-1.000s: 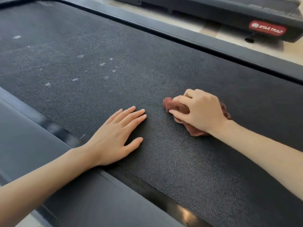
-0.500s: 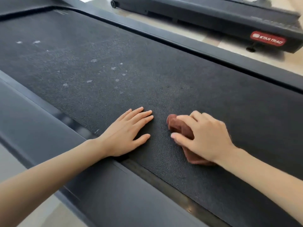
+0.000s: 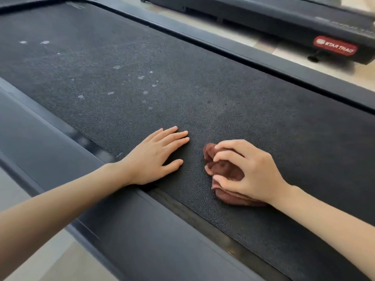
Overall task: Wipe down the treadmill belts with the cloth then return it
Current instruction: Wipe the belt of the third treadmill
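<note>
A black textured treadmill belt (image 3: 203,82) fills most of the head view. White dust specks dot its upper left part. My right hand (image 3: 249,171) grips a bunched brown cloth (image 3: 223,169) with curled fingers and holds it down on the belt near the near edge. My left hand (image 3: 156,157) lies flat on the belt just left of the cloth, fingers straight and together, its heel at the belt's edge.
A dark grey side rail (image 3: 60,151) runs along the belt's near side and another rail (image 3: 284,63) along the far side. A second treadmill (image 3: 304,23) with a red label stands beyond, across a strip of pale floor (image 3: 263,43).
My right hand and the cloth have slid nearer, toward the belt's near edge and closer to my left hand. The left hand has stayed flat on the belt.
</note>
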Demonstrator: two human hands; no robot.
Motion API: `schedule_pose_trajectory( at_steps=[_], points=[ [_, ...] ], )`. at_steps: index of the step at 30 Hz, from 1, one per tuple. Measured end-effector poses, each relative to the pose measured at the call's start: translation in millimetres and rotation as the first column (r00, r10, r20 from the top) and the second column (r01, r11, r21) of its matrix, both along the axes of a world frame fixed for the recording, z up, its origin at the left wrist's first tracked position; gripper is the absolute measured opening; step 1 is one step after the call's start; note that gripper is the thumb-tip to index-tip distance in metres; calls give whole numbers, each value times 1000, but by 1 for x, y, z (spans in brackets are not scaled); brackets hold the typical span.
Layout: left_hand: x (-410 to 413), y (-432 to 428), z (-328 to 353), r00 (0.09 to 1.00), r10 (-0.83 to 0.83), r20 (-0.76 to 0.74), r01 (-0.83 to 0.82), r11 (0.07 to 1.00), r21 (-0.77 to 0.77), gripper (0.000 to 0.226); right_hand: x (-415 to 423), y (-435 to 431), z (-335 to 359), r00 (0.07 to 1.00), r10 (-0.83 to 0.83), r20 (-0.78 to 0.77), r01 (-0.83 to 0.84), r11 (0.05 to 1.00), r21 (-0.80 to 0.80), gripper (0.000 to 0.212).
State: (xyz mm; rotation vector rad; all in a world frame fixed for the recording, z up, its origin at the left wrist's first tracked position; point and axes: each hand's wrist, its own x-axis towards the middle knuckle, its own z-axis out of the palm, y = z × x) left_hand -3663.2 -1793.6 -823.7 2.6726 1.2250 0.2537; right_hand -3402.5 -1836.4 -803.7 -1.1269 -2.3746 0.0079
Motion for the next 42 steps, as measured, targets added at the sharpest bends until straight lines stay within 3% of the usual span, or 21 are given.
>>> schedule_pose_trajectory(
  at_steps=[7,12,15,21,23,30,35,39,42],
  points=[
    [-1,0,2,1000,3,-25,-3,1000,-29,58,-17,0,8,985,-171,32,173,980,-99,48],
    [-14,0,7,997,-27,-75,22,998,-63,58,-10,-49,-4,997,-47,-66,44,998,-42,36],
    [-33,-12,6,997,-14,-70,11,999,-47,56,-10,-29,-6,997,-23,-68,23,1000,4,27],
    [-39,-27,8,995,88,35,-88,996,-24,47,-40,54,8,953,-298,-44,285,940,-188,39],
    [-37,-29,10,995,95,37,-94,995,-24,46,-44,40,8,967,-254,-39,242,951,-191,38],
    [-33,-32,16,992,126,26,-125,992,-33,45,23,-57,-5,981,193,-28,-195,974,-120,35],
    [-32,-33,18,990,143,20,-142,989,-41,46,-13,-21,0,995,94,-16,-95,994,-63,31],
    [-30,-36,21,989,149,-3,-148,988,-46,47,-51,-3,6,996,-89,-20,84,984,-158,34],
    [-28,-38,24,989,147,-23,-149,987,-56,47,-24,-24,8,999,-6,-31,-1,976,-218,42]
  ],
)
